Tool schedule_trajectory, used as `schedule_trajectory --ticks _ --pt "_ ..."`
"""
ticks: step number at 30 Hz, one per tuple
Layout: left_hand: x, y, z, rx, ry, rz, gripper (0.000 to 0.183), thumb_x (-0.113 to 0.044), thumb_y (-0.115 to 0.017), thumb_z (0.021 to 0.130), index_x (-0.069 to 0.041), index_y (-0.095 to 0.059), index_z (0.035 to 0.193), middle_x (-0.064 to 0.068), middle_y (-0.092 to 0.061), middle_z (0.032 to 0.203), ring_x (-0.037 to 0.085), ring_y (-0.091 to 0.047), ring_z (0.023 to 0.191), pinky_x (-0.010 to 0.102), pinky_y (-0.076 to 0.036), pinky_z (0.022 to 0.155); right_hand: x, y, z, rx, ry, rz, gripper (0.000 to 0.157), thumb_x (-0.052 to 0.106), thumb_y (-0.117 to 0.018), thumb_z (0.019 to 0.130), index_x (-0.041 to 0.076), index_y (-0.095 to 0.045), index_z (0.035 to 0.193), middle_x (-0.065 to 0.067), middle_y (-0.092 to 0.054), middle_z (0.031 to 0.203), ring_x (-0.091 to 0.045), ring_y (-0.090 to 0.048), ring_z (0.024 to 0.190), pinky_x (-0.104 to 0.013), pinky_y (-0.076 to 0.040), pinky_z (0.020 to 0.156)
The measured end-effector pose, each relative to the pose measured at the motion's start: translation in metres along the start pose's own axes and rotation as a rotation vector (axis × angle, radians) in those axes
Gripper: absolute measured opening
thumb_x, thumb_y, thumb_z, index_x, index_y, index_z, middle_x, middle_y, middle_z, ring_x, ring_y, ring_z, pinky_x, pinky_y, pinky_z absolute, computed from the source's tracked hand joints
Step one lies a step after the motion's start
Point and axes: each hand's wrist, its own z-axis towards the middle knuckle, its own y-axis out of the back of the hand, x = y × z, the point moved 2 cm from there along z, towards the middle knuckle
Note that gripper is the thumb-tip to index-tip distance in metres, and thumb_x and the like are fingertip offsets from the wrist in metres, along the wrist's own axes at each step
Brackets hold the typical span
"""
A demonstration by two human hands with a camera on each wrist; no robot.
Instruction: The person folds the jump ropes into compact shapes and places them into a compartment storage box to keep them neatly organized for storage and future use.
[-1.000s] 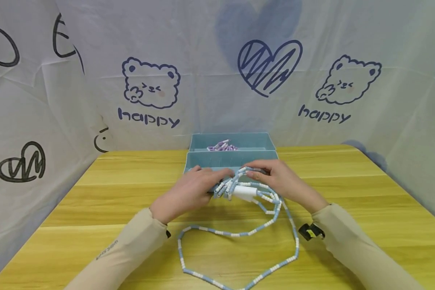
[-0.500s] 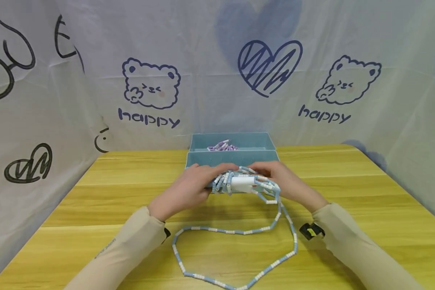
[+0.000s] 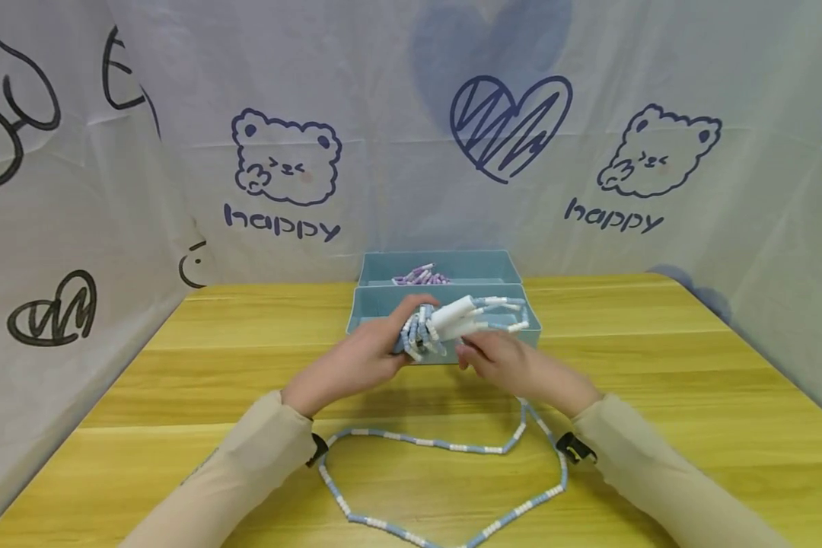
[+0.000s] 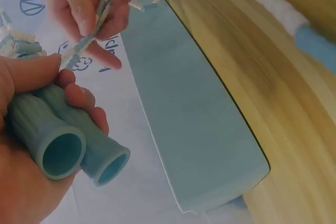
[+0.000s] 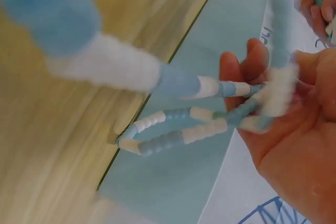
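Observation:
A blue-and-white beaded jump rope (image 3: 431, 443) is partly bundled between the hands, with a long loop on the table. My left hand (image 3: 356, 358) grips its folded strands and two blue-green handles (image 4: 58, 150); the handles' hollow ends show in the left wrist view. White tube-like parts (image 3: 455, 313) stick out of the bundle, tilted up to the right. Below and right of them is my right hand (image 3: 520, 373). Beaded strands (image 5: 184, 135) run through its curled fingers in the right wrist view.
Just behind the hands stands a light blue bin (image 3: 366, 301). Another blue bin (image 3: 479, 266) behind it contains a purple-and-white beaded bundle (image 3: 421, 276). A white printed curtain (image 3: 411, 190) hangs at the wooden table's (image 3: 212, 365) back edge.
The right hand has dropped from the bundle's top to below it. The white parts have swung from level to tilted up at the right. The left hand keeps its grip.

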Motion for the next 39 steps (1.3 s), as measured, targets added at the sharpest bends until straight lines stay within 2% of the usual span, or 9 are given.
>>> schedule_trajectory --ticks 2,6,9,13,17,22,29,35,39 --pt "0.001 0.001 0.0 -0.019 0.017 -0.019 0.07 0.0 -0.062 0.094 -0.032 -0.027 0.146 0.011 -0.064 0.115 0.018 -0.058 0.069 0.032 -0.047 0.059 0.001 -0.003 0.002 0.003 0.034 -0.052 0.015 0.014 -0.044 0.106 0.007 -0.057 0.11 -0.003 -0.061 0.086 -0.013 -0.052 0.07 -0.032 -0.047 0.066" --pt "0.003 0.004 0.001 -0.057 0.053 -0.017 0.068 -0.002 -0.061 0.095 -0.031 -0.027 0.146 0.013 -0.064 0.116 0.019 -0.059 0.069 0.034 -0.048 0.059 0.002 -0.006 0.0 0.033 0.015 -0.101 0.038 0.014 -0.044 0.106 0.009 -0.044 0.144 -0.002 -0.062 0.087 -0.011 -0.052 0.068 -0.033 -0.047 0.067" --pt "0.006 0.005 0.001 -0.08 0.085 0.024 0.067 -0.002 -0.059 0.096 -0.03 -0.027 0.147 0.015 -0.065 0.116 0.019 -0.06 0.071 0.034 -0.049 0.061 0.003 -0.004 -0.003 0.043 -0.018 -0.107 0.048 0.017 -0.043 0.106 0.012 -0.034 0.153 0.001 -0.062 0.082 -0.009 -0.05 0.063 -0.033 -0.046 0.066" --pt "0.011 0.007 0.0 -0.112 0.151 0.105 0.07 0.001 -0.057 0.095 -0.025 -0.025 0.151 0.017 -0.063 0.122 0.021 -0.059 0.073 0.034 -0.048 0.06 0.007 0.001 -0.003 0.047 -0.023 -0.059 0.038 0.017 -0.046 0.105 0.009 -0.048 0.143 0.004 -0.057 0.07 -0.008 -0.043 0.053 -0.03 -0.043 0.057" --pt "0.017 0.009 -0.003 -0.142 0.191 0.215 0.073 0.003 -0.056 0.092 -0.02 -0.023 0.154 0.017 -0.062 0.125 0.021 -0.058 0.072 0.033 -0.047 0.059 0.012 0.007 -0.004 0.058 -0.009 -0.034 0.022 0.016 -0.048 0.104 0.01 -0.062 0.119 0.006 -0.052 0.065 -0.007 -0.039 0.049 -0.027 -0.039 0.05" --pt "0.021 0.008 -0.004 -0.174 0.16 0.345 0.074 0.009 -0.055 0.088 -0.015 -0.027 0.152 0.015 -0.066 0.114 0.019 -0.054 0.061 0.032 -0.045 0.054 0.02 0.017 -0.008 0.071 0.004 -0.019 0.014 0.02 -0.052 0.103 0.019 -0.065 0.1 0.007 -0.048 0.061 -0.007 -0.038 0.048 -0.025 -0.036 0.048" --pt "0.021 0.004 -0.005 -0.183 0.113 0.498 0.074 0.014 -0.055 0.08 -0.012 -0.036 0.147 0.006 -0.063 0.083 0.016 -0.043 0.048 0.029 -0.037 0.044 0.033 0.031 -0.017 0.115 -0.022 0.055 0.018 0.025 -0.06 0.099 0.021 -0.066 0.083 0.004 -0.05 0.056 -0.009 -0.039 0.046 -0.025 -0.035 0.048" --pt "0.023 0.001 -0.007 -0.196 0.109 0.58 0.073 0.014 -0.058 0.076 -0.01 -0.04 0.142 0.002 -0.05 0.067 0.016 -0.038 0.043 0.027 -0.031 0.041 0.043 0.034 -0.024 0.221 -0.029 0.14 0.014 0.026 -0.062 0.098 0.022 -0.069 0.087 -0.001 -0.058 0.059 -0.015 -0.054 0.049 -0.03 -0.048 0.051" --pt "0.025 0.0 -0.009 -0.212 0.094 0.639 0.071 0.014 -0.059 0.073 -0.01 -0.044 0.138 0.001 -0.044 0.064 0.015 -0.036 0.042 0.027 -0.029 0.04 0.048 0.039 -0.027 0.207 0.022 0.123 0.011 0.028 -0.059 0.1 0.025 -0.07 0.101 0.003 -0.053 0.063 -0.011 -0.048 0.053 -0.028 -0.046 0.052"
